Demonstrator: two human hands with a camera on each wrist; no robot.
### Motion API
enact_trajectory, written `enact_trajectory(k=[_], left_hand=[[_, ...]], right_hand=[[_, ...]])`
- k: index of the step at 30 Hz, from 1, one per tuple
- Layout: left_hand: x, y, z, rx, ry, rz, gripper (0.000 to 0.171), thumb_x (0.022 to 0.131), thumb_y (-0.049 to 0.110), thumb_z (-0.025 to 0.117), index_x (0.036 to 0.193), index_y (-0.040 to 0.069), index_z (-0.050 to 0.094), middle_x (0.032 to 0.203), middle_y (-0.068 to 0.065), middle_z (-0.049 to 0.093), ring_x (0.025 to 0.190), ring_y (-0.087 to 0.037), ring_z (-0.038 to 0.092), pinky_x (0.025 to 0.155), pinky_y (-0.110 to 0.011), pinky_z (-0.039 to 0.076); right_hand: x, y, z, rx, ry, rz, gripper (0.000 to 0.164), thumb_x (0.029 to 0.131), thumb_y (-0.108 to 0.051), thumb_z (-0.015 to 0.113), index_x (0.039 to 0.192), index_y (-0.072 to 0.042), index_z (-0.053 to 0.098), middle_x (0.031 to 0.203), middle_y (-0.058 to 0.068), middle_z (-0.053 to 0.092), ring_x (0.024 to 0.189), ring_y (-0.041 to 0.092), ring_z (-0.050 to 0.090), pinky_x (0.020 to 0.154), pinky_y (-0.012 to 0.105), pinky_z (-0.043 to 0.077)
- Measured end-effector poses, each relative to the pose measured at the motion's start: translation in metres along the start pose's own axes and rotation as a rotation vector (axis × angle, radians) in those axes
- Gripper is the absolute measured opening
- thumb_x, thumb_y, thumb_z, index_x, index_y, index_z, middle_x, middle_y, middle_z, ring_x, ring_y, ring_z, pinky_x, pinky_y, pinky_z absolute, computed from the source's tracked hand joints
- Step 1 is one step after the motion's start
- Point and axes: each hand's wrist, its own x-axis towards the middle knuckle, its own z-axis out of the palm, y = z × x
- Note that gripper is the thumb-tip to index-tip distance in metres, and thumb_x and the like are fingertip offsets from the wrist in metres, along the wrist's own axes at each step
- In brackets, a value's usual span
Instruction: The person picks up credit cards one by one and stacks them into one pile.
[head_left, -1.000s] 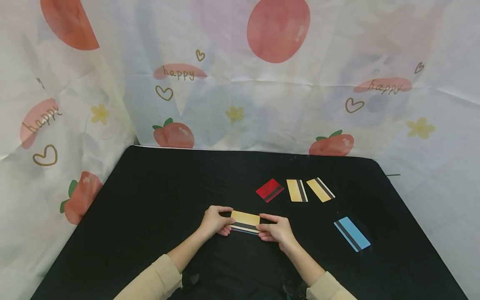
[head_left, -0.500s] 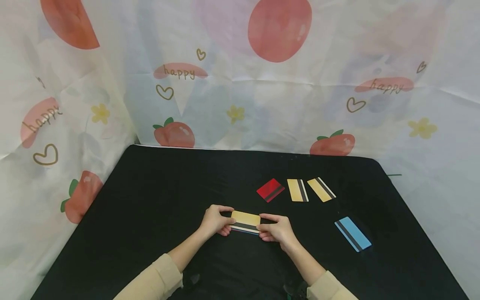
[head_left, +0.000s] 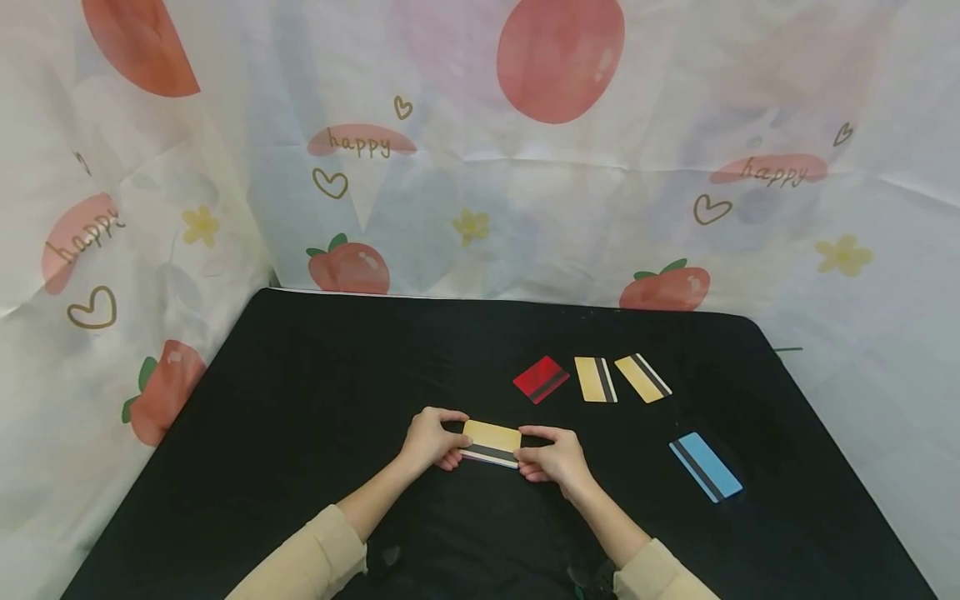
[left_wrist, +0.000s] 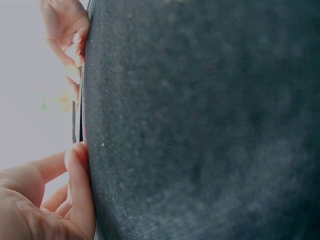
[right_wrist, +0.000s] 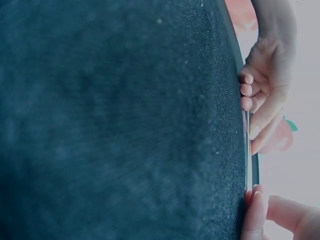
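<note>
Near the middle of the table a small stack of bank-style cards lies with a yellow card [head_left: 491, 434] on top, its dark and white stripes toward the person. A thin bluish edge shows beneath it. My left hand [head_left: 432, 442] grips the stack's left end between thumb and fingers, while my right hand [head_left: 557, 459] does the same at the right end. The left wrist view catches the thin stack edge-on, low at the cloth, beyond the left hand [left_wrist: 50, 195]. From the right wrist, the right hand [right_wrist: 277, 215] pinches the near end.
Behind the stack to the right lie a red card [head_left: 541, 380], a yellow card [head_left: 590, 380] and another yellow card [head_left: 642, 378]. A blue card [head_left: 706, 467] rests farther right. Black cloth [head_left: 337, 358] covers the table, with a printed curtain [head_left: 540, 225] behind it.
The coloured edges sticking out below the top yellow card have narrowed, so the stack looks more even. Both hands keep their grip in nearly the same place.
</note>
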Motion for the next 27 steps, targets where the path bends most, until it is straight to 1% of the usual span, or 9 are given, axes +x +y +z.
enact_trajectory(k=[6, 10, 19, 24, 27], left_hand=[[0.0019, -0.0016, 0.0008, 0.042, 0.017, 0.016, 0.035, 0.073, 0.005, 0.075, 0.106, 0.004, 0.067, 0.046, -0.004, 0.058, 0.033, -0.009, 0.053, 0.036, -0.026, 0.049], [0.0025, -0.0023, 0.0012, 0.052, 0.025, 0.016, 0.035, 0.072, 0.005, 0.076, 0.105, 0.004, 0.068, 0.046, -0.004, 0.057, 0.033, -0.009, 0.053, 0.036, -0.025, 0.049], [0.0015, -0.0029, 0.0015, 0.027, 0.030, -0.023, 0.037, 0.071, 0.005, 0.076, 0.107, 0.006, 0.068, 0.047, -0.004, 0.058, 0.035, -0.009, 0.054, 0.036, -0.025, 0.049], [0.0014, -0.0031, 0.0012, 0.018, 0.027, -0.022, 0.038, 0.071, 0.005, 0.076, 0.108, 0.005, 0.068, 0.047, -0.004, 0.058, 0.035, -0.009, 0.054, 0.037, -0.025, 0.049], [0.0014, -0.0032, 0.0004, 0.002, 0.019, -0.024, 0.040, 0.071, 0.005, 0.076, 0.110, 0.005, 0.066, 0.048, -0.004, 0.058, 0.035, -0.009, 0.054, 0.037, -0.025, 0.050]], right_hand=[[0.0013, -0.0002, 0.0004, -0.004, 0.004, -0.004, 0.038, 0.072, 0.006, 0.070, 0.110, 0.000, 0.064, 0.059, 0.012, 0.063, 0.044, 0.015, 0.059, 0.042, 0.025, 0.052], [0.0012, 0.0001, 0.0005, -0.005, 0.007, -0.002, 0.038, 0.072, 0.006, 0.070, 0.110, 0.000, 0.064, 0.059, 0.012, 0.064, 0.044, 0.014, 0.059, 0.042, 0.025, 0.052], [-0.0005, -0.0001, -0.0002, -0.008, 0.003, 0.004, 0.039, 0.073, 0.005, 0.071, 0.111, 0.000, 0.064, 0.060, 0.012, 0.064, 0.045, 0.015, 0.060, 0.042, 0.025, 0.052], [-0.0016, 0.0000, -0.0016, 0.014, -0.001, 0.003, 0.041, 0.073, 0.005, 0.071, 0.113, 0.000, 0.063, 0.060, 0.013, 0.064, 0.045, 0.015, 0.061, 0.043, 0.025, 0.053], [-0.0027, -0.0005, -0.0041, 0.038, -0.023, 0.008, 0.043, 0.073, 0.003, 0.071, 0.115, 0.001, 0.062, 0.062, 0.013, 0.065, 0.046, 0.015, 0.061, 0.044, 0.025, 0.053]])
